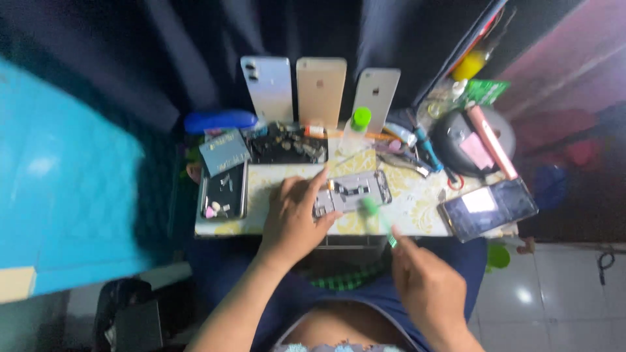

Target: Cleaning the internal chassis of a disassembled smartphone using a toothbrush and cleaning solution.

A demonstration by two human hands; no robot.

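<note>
An opened phone (355, 191) lies back-off in the middle of a small patterned table (417, 195). My left hand (295, 218) rests on its left end and steadies it with fingers and thumb. My right hand (427, 287) is below and to the right of the phone and holds a thin green-handled tool (378, 218). The tool is blurred; its tip points up toward the phone's lower edge.
Three phones (320, 90) stand leaning along the table's back edge. A green-capped bottle (356, 127), a parts tray (285, 146) and hand tools (404, 156) lie behind the work. Left is a dark phone (223, 190) with small parts, right a lit phone (488, 207) and a round lamp (473, 140).
</note>
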